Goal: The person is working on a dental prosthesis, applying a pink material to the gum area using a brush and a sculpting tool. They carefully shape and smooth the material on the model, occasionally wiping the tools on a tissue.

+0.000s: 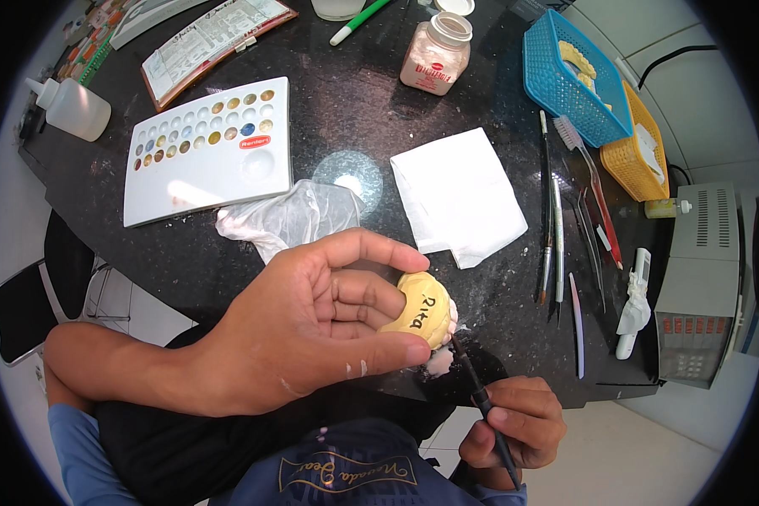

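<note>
My left hand (304, 325) grips a yellow plaster dental model (424, 310) between thumb and fingers, just above the dark table. Dark handwriting marks its upturned flat side. Pinkish-white material (453, 317) shows along the model's right edge. Held pen-like in my right hand (519, 422) is a slim black tool (486, 403), perhaps a brush. Its narrow end reaches up to the model's lower right edge; the tip is too small to make out. Just below the model lies a small pinkish-white lump (439, 363) on the tabletop.
A white palette (202, 181) with colored wells and a crumpled clear plastic bag (304, 215) lie left. Beyond are a folded white tissue (460, 194) and a powder jar (437, 57). Brushes (558, 244), tweezers (590, 244), a blue basket (578, 93) and a yellow basket (637, 164) stand right.
</note>
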A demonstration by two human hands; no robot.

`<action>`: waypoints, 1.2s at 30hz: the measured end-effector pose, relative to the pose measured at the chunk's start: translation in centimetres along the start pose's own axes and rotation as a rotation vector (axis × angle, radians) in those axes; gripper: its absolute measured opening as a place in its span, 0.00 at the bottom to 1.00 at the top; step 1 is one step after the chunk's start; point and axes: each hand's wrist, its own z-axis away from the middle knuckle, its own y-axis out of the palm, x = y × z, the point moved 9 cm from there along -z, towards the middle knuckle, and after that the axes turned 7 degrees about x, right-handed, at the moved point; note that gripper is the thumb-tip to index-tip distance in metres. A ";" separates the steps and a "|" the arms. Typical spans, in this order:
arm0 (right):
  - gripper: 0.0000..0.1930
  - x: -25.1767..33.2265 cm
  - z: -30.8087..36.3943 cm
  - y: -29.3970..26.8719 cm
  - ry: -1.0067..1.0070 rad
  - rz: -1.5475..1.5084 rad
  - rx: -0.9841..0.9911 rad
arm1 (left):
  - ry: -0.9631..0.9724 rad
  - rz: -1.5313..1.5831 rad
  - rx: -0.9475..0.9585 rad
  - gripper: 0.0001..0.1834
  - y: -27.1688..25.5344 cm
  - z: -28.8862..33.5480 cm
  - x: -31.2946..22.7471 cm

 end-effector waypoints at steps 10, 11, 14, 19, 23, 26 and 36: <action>0.13 0.0 -0.1 0.0 0.007 0.009 0.014 | -0.008 -0.002 -0.001 0.31 0.1 -0.1 -0.2; 0.13 0.0 -0.1 0.1 0.005 0.008 0.016 | -0.008 -0.003 -0.006 0.31 0.1 0.0 -0.2; 0.14 0.1 0.0 0.0 -0.004 -0.003 0.010 | -0.013 -0.005 -0.013 0.31 0.1 0.1 -0.3; 0.14 0.0 0.2 -0.2 0.006 -0.007 -0.009 | -0.017 0.005 -0.005 0.31 0.2 0.0 -0.2; 0.14 -0.1 0.1 -0.1 0.003 -0.013 -0.003 | -0.012 0.003 -0.007 0.31 0.1 0.1 -0.1; 0.14 -0.1 0.1 0.0 0.002 -0.004 0.006 | -0.006 0.006 0.001 0.31 0.1 0.0 -0.1; 0.13 0.0 0.0 0.0 -0.012 -0.014 0.007 | 0.005 0.001 0.005 0.30 0.0 0.0 0.0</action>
